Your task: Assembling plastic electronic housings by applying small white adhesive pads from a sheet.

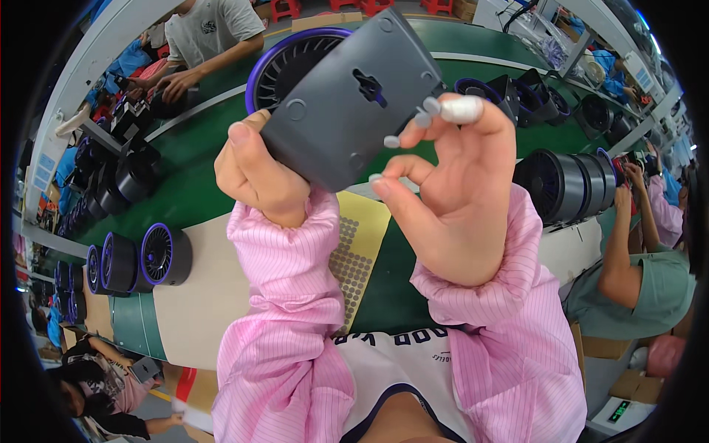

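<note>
Left hand [255, 173] is clamping the grey fan base [347, 100] from its left edge; right hand [458, 177] is pinching the right edge, underside facing up.

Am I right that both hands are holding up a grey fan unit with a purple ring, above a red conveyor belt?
Not quite. The belt is green, not red, as the head view shows. The rest holds: the left hand and the right hand both hold up the grey fan unit with its purple ring.
</note>
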`<state>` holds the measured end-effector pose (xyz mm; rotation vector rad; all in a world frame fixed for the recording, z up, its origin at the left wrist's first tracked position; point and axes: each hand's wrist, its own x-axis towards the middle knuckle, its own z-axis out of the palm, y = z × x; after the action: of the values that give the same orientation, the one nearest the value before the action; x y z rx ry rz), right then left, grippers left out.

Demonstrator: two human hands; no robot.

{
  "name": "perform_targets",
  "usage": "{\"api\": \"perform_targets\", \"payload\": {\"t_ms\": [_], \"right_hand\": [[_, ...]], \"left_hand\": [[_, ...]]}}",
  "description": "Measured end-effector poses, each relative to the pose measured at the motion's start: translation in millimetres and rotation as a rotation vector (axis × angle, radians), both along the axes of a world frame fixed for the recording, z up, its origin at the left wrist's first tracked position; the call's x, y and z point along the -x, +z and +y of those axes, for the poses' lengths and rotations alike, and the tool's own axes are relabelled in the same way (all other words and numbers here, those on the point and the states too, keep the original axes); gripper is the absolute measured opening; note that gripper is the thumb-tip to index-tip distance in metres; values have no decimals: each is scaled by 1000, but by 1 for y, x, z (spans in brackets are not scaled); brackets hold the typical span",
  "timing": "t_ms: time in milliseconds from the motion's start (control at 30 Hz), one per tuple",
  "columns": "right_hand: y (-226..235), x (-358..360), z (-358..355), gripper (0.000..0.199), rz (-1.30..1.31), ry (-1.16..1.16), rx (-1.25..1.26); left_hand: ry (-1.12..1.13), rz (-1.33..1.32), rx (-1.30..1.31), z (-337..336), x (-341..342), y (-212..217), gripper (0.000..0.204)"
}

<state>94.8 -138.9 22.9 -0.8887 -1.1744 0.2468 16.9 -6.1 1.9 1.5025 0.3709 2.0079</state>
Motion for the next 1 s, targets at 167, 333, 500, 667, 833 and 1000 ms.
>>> {"api": "perform_targets", "payload": {"t_ms": [167,333,500,667,833,1000], "right_hand": [[7,-3,0,68,-17,-11,51],[9,0,2,68,-23,-38,81],[10,-16,4,70,-380,-331,88],[25,-6,12,68,-129,-26,-110],[31,-5,13,65,-92,-5,-80],[33,-9,12,64,-86,-69,14]], "left_hand": [[-29,-38,-70,-6,-1,1,47],[-54,-83,-98,-8,-2,3,44],[42,97,-92,-9,4,3,49],[42,92,-226,-16,-2,7,38],[-47,223,-310,-19,2,9,41],[-18,246,-345,-20,-1,9,42]]}}
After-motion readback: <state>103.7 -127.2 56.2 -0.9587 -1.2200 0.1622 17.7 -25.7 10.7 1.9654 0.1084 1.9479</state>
